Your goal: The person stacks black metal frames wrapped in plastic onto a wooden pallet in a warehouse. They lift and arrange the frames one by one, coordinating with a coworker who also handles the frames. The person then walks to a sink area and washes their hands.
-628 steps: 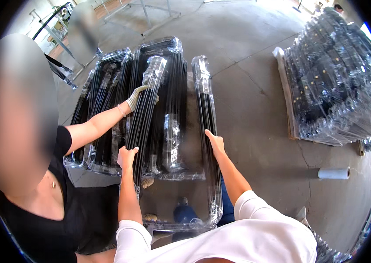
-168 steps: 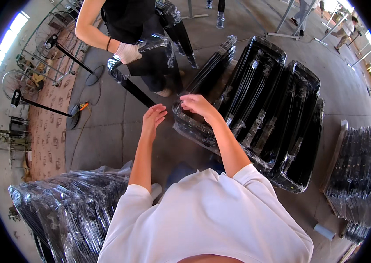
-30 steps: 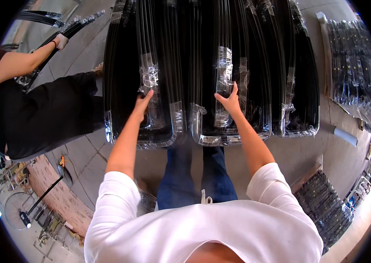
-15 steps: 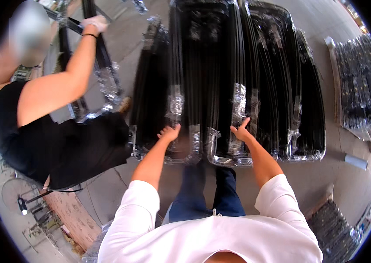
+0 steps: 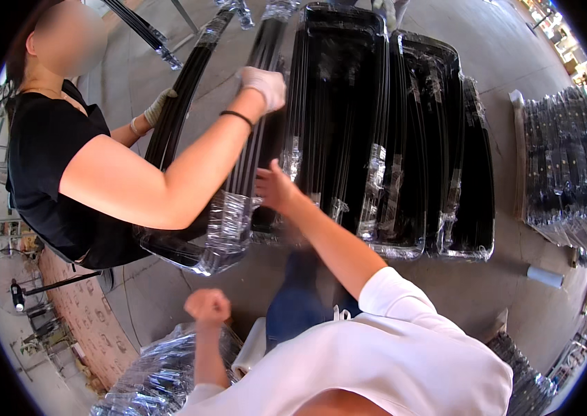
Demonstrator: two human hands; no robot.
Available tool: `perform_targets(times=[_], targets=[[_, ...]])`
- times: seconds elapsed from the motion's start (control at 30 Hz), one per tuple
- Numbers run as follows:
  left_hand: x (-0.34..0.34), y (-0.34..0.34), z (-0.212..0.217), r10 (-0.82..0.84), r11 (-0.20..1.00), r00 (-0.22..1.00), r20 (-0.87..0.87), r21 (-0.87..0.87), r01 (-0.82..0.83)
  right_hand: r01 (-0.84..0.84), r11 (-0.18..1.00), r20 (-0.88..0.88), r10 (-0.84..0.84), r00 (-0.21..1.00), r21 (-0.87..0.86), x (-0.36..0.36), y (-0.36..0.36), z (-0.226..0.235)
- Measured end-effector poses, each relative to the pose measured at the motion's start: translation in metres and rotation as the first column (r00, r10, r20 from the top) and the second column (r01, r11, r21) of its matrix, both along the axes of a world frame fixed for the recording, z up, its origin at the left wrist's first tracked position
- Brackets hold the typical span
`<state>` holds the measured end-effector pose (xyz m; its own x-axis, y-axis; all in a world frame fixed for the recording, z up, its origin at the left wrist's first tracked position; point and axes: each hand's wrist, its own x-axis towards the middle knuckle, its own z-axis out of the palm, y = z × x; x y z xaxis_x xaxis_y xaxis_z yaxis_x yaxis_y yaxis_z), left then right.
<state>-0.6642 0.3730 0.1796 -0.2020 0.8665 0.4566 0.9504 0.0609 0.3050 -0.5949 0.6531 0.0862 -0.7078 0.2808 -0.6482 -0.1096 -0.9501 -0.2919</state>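
My right hand (image 5: 279, 187) reaches forward with its fingers apart, close beside a film-wrapped bundle of black frames (image 5: 231, 215). Whether the fingertips touch it I cannot tell. A co-worker's gloved hand (image 5: 264, 87) grips that bundle's upper part, and the other gloved hand (image 5: 159, 109) is at its far side. The bundle stands tilted. Low on the left, my left hand (image 5: 208, 305) is curled into a loose fist, slightly blurred, apart from the frames, with nothing visible in it. More black frame bundles (image 5: 342, 125) stand side by side in front of me.
A wrapped stack (image 5: 564, 159) stands on the right, with a pale roll (image 5: 545, 276) on the floor nearer me. Below my left hand lies a film-covered pile (image 5: 158, 371), beside a white roll (image 5: 250, 347). The co-worker (image 5: 92, 159) stands close on my left.
The co-worker has swung the held bundle rightward, against the row. My left hand has drawn back from the bundles and curled. My right hand has moved left, off its bundle, toward the co-worker's.
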Motion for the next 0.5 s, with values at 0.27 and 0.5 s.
perform_targets(times=[0.27, 0.5], targets=[[-0.157, 0.002, -0.068, 0.624, 0.638, -0.379, 0.683, -0.726, -0.258, 0.339, 0.93, 0.1, -0.328, 0.94, -0.139, 0.047, -0.018, 0.044], [-0.153, 0.017, -0.142, 0.513, 0.756, -0.286, 0.809, -0.584, -0.297, 0.332, 0.942, 0.163, -0.322, 0.933, -0.04, 0.083, -0.002, 0.003]])
